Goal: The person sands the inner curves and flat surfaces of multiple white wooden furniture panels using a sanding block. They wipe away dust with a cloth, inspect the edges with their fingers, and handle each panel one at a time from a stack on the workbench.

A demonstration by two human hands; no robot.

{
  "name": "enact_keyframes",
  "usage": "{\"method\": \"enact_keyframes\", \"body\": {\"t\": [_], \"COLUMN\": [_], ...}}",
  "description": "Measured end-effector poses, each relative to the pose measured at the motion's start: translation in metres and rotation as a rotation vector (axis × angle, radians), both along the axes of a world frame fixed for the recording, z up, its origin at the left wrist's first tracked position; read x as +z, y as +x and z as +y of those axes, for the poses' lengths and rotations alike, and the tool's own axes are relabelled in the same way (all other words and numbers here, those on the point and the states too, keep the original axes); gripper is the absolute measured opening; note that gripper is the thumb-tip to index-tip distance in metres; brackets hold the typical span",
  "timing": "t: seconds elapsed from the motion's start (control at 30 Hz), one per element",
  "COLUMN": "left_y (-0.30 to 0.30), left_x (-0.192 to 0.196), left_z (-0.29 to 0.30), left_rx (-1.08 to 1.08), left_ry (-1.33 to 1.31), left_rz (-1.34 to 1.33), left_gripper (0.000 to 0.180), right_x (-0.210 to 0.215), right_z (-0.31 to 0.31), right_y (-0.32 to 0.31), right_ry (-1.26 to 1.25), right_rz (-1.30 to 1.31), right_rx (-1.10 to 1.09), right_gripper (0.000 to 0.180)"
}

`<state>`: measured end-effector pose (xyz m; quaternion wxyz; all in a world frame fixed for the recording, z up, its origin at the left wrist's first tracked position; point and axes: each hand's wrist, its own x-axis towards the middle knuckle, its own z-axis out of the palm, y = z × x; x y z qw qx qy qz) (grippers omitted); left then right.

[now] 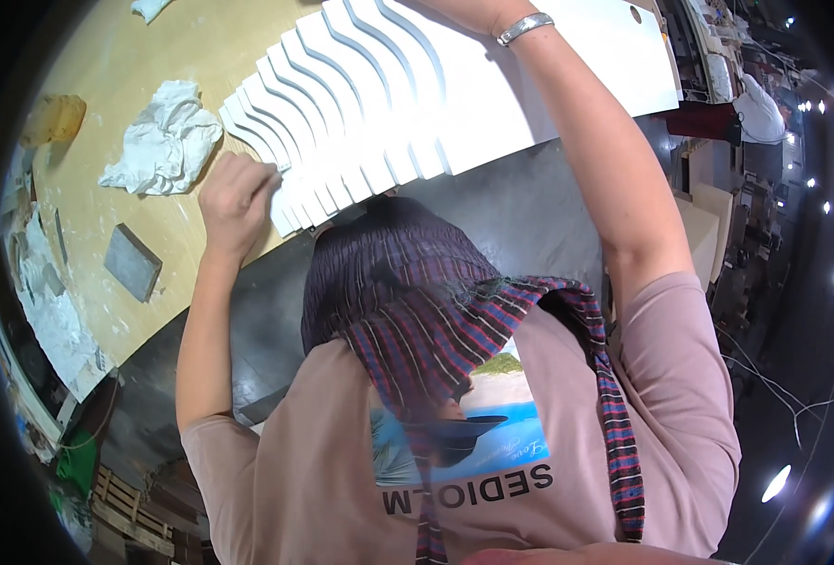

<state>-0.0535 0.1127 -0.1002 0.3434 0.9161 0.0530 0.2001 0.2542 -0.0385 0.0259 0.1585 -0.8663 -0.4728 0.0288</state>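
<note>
A fanned stack of white panels (pixel 360 104) with curved, stepped edges lies on the pale wooden table, reaching toward the upper right. My left hand (pixel 232 200) is closed at the left end of the stack, its fingers curled against the panel edges. Whatever it pinches, if anything, is hidden. My right hand (pixel 478 11) reaches across the white surface at the top of the view, with a silver bracelet on the wrist. Its fingers are largely cut off by the picture edge. A crumpled white cloth (pixel 165 139) lies just beyond my left hand.
A grey rectangular block (pixel 133 263) and an amber-coloured lump (pixel 56 120) lie on the wooden table (pixel 186 254). White-smeared sheets (pixel 59 311) cover its left side. Pallets (pixel 130 508) stand at lower left. Another person (pixel 758 111) and loose cables (pixel 775 386) appear at right.
</note>
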Motion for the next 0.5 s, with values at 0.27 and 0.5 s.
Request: {"method": "enact_keyframes", "body": {"t": [0.27, 0.5], "left_y": [-0.008, -0.007], "left_x": [0.008, -0.002], "left_z": [-0.005, -0.009], "left_rx": [-0.122, 0.277], "left_ry": [-0.045, -0.852], "left_rz": [0.017, 0.441], "left_gripper": [0.01, 0.019], "right_x": [-0.003, -0.002], "right_z": [0.0, 0.001], "right_y": [0.001, 0.002], "right_ry": [0.026, 0.029], "right_rz": [-0.019, 0.008], "right_rx": [0.021, 0.024], "right_gripper": [0.052, 0.05]}}
